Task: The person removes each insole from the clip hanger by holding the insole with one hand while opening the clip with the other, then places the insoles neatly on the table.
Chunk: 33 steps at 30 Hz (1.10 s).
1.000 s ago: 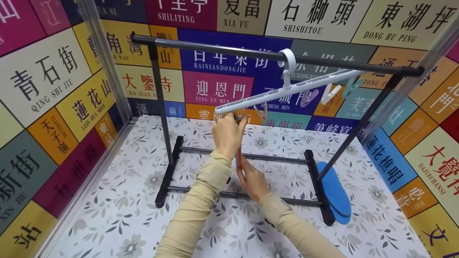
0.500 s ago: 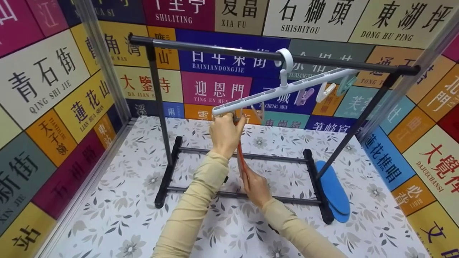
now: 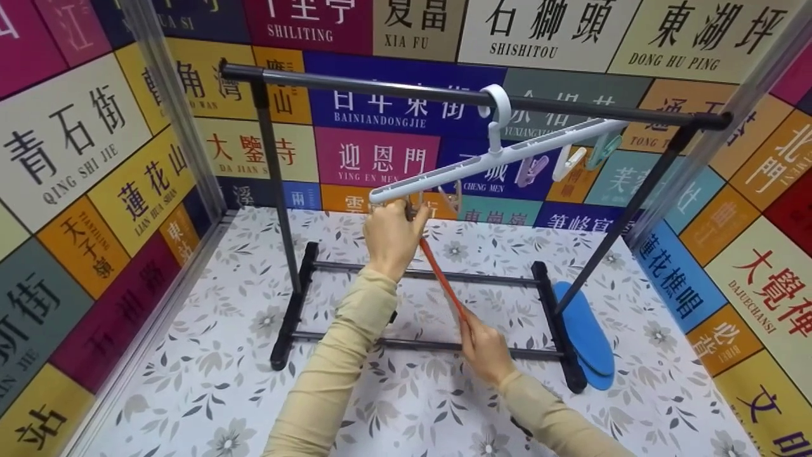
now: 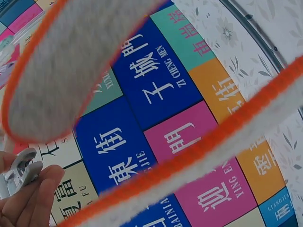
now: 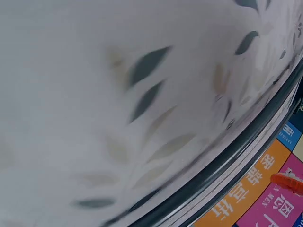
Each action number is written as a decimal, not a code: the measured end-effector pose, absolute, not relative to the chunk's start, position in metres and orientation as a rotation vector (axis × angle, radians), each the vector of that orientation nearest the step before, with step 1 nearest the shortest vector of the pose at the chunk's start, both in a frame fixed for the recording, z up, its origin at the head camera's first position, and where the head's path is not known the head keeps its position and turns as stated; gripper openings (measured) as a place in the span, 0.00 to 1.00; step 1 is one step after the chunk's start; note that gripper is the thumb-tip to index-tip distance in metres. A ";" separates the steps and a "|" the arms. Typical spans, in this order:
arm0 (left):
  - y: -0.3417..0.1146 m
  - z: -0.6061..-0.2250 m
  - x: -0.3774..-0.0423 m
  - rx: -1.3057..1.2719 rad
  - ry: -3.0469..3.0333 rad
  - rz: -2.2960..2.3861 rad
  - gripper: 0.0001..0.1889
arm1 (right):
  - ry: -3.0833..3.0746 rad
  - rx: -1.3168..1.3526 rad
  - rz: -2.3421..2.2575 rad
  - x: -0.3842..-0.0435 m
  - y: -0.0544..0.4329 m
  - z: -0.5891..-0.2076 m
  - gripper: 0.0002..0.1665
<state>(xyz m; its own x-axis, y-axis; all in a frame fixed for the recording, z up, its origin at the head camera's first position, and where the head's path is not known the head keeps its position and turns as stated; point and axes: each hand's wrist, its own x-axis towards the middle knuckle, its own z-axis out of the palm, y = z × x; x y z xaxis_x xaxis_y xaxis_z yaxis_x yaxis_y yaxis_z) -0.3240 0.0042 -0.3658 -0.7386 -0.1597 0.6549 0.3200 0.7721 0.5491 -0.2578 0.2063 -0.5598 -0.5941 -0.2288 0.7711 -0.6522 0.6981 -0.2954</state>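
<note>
In the head view my left hand [image 3: 390, 235] is raised under the near left end of the white hanger [image 3: 444, 171]. Its fingers pinch a grey clothespin [image 4: 23, 168], seen in the left wrist view. My right hand [image 3: 485, 346], lower and to the right, grips the lower end of an orange-edged insole [image 3: 444, 279] that slants up toward the left hand. Close to the left wrist camera are a rounded grey felt insole [image 4: 71, 71] and a second orange-edged strip [image 4: 189, 156]. The fingers hide the insole's upper end in the head view.
The hanger hooks over the black rack's top bar [image 3: 380, 86]. A purple clip [image 3: 531, 171], a white clip [image 3: 568, 164] and a green clip [image 3: 602, 151] hang from its far half. Blue insoles [image 3: 583, 336] lie by the rack's right foot. Printed walls enclose the flowered tabletop [image 3: 222, 393].
My right hand has moved down and to the right, and the insole's lower end has swung out with it into a slant. The left hand stays under the hanger's end.
</note>
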 end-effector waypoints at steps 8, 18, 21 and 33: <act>-0.001 -0.361 -0.324 -0.100 -2.272 -0.901 0.17 | -2.169 0.531 0.761 -0.248 0.255 -0.555 0.13; -0.006 -0.360 -0.320 -0.088 -2.296 -0.930 0.17 | -2.100 0.308 0.732 -0.241 0.307 -0.543 0.06; -0.008 -0.362 -0.318 -0.100 -2.282 -0.921 0.16 | -2.079 0.288 0.704 -0.237 0.321 -0.540 0.04; -0.012 -0.367 -0.293 -0.163 -2.188 -0.974 0.14 | -2.174 0.053 0.651 -0.200 0.382 -0.550 0.07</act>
<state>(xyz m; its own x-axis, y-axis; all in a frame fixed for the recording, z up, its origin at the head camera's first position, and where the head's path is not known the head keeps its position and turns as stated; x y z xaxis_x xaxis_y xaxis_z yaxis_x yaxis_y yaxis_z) -0.2927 -0.0117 -0.3674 -0.7294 -0.1664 0.6636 0.3816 0.7061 0.5965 -0.2000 0.3822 -0.5504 -0.6427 0.1826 0.7440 -0.2566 0.8638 -0.4336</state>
